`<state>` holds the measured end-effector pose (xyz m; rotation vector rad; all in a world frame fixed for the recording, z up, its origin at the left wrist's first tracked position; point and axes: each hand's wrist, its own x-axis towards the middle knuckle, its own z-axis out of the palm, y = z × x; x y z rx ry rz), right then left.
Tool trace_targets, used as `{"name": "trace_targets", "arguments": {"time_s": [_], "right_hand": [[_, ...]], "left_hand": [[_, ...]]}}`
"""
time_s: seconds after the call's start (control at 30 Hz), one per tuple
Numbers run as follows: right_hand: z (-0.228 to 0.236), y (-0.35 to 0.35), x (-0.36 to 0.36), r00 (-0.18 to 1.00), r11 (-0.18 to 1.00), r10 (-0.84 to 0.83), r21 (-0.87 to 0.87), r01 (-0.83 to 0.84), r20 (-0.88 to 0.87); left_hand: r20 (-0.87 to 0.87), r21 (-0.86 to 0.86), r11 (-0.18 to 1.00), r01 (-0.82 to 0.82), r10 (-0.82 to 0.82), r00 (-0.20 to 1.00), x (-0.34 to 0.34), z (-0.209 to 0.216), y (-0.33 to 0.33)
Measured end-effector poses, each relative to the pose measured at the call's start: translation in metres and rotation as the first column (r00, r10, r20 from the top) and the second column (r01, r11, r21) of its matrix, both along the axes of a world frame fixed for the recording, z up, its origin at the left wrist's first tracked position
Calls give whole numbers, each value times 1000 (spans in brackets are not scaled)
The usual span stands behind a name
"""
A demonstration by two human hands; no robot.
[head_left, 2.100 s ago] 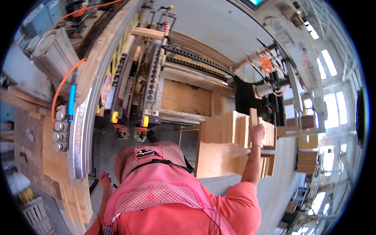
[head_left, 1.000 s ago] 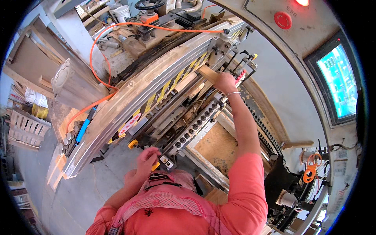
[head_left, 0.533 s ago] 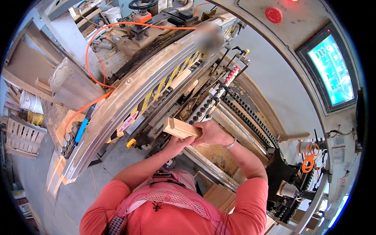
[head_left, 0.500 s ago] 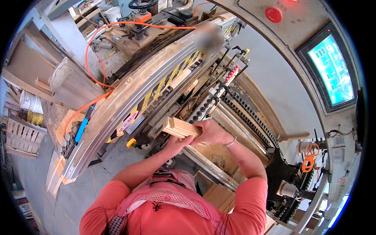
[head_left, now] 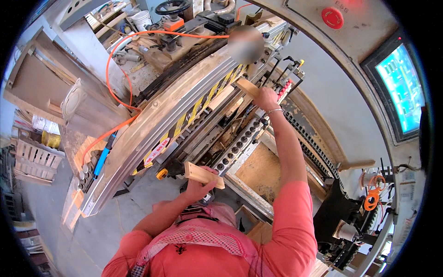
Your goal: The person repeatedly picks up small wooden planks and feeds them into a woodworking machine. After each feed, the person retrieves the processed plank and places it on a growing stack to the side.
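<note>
Left hand [head_left: 198, 189] grips pale wood block [head_left: 197, 173]; at its one o'clock, right hand [head_left: 266, 98] grasps near end of second block [head_left: 246, 87].

Left grip [head_left: 199, 189] holds a wooden block [head_left: 199, 174] — right grip [head_left: 266, 98], a second piece [head_left: 247, 87].

The wooden blocks [head_left: 198, 173] look smooth and matt, the apron [head_left: 203, 234] cloth.

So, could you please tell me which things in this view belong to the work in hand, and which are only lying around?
Seem to belong to the work:
wooden block, in the left hand
second block, in the right hand
studded rail, near both hands

Seem only lying around:
slatted crate
white bucket
yellow container
blue-handled tool, in neither hand
</note>
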<state>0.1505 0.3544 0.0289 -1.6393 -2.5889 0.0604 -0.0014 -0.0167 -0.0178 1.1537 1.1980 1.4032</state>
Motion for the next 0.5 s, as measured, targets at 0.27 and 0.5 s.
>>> {"name": "trace_targets", "arguments": {"time_s": [0.27,0.5], "right_hand": [[0,-5,1,996,999,-42,17,43,-74],[0,-7,-6,998,999,-29,13,29,-49]], "left_hand": [[0,-47,998,29,-29,1000,1,3,2],[81,-55,997,54,-49,996,0,2,2]]}}
